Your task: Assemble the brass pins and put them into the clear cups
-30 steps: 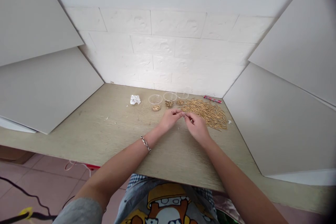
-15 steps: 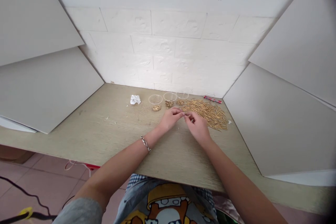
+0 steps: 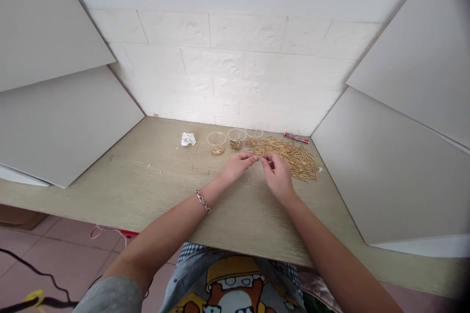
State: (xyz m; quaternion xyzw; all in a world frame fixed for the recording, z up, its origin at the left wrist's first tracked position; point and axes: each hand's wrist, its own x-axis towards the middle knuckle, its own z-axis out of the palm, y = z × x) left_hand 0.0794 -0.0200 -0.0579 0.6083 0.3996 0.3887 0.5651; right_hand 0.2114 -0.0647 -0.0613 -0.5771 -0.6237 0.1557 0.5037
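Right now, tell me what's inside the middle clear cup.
The middle clear cup holds a small heap of brass-coloured pins; the cup's floor beneath them is covered and cannot be seen.

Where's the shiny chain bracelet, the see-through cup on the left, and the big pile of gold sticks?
Silver chain bracelet [image 3: 202, 201]: head view, on its middle links.
Leftmost clear plastic cup [image 3: 216, 138]: head view, on its upper wall.
Pile of thin gold-coloured pins [image 3: 299, 160]: head view, on the pile's middle.
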